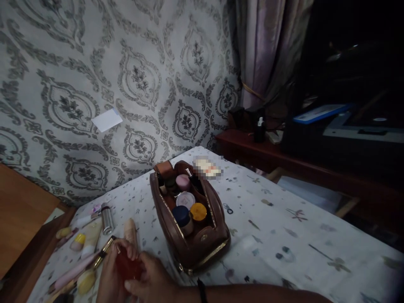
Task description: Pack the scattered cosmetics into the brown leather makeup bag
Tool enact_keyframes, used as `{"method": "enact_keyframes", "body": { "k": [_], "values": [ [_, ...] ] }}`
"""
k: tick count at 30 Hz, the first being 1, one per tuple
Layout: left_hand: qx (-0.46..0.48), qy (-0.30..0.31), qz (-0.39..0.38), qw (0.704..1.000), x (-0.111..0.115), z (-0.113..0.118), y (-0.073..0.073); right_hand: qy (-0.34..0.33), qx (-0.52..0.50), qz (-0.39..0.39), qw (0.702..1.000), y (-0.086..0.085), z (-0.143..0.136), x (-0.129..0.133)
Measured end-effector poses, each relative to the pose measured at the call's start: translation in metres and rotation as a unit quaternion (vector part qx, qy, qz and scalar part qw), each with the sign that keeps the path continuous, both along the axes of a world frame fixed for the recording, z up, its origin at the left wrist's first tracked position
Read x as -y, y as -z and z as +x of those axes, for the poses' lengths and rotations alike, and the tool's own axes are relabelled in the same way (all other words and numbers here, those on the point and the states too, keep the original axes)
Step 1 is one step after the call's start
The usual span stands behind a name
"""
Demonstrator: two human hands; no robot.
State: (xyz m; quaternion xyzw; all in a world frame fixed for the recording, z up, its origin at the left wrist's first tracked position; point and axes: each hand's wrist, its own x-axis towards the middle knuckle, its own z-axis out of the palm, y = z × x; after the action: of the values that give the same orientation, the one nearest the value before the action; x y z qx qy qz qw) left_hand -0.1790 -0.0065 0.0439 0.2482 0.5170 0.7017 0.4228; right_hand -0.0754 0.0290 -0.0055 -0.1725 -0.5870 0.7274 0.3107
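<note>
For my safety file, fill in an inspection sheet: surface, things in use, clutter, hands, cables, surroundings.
Surface: white patterned cloth.
Things in use: red item, in hand; brown bag, unzipped, with a yellow-topped jar and a navy-lidded jar inside.
Clutter: silver bottle and assorted tubes, left of the bag.
Hands: left hand and right hand both grip the red item.
Cables: too dim to tell.
Surroundings: patterned wall; tied curtain; dark red desk.

This is a room in a home: patterned wallpaper [139,80] rises behind the printed sheet's [252,202] far edge. Beyond its far corner hangs a tied curtain [261,46], near what seems, in the dimness, a wooden desk [243,145].
</note>
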Motion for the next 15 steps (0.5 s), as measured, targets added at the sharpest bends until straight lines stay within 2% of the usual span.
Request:
{"method": "enact_keyframes", "body": {
  "k": [3,7,15],
  "values": [
    [-0.012,-0.003,-0.003,1.000,-0.001,0.001,-0.003,-0.010,-0.001,-0.054,0.998,0.006,-0.007,0.002],
    [-0.007,0.014,-0.009,1.000,0.000,0.002,-0.004,0.004,0.003,-0.073,0.997,0.014,-0.015,0.005],
    [0.008,0.031,-0.018,0.999,0.002,-0.006,0.001,-0.008,0.016,-0.049,0.999,0.019,-0.014,-0.002]
  ]
}}
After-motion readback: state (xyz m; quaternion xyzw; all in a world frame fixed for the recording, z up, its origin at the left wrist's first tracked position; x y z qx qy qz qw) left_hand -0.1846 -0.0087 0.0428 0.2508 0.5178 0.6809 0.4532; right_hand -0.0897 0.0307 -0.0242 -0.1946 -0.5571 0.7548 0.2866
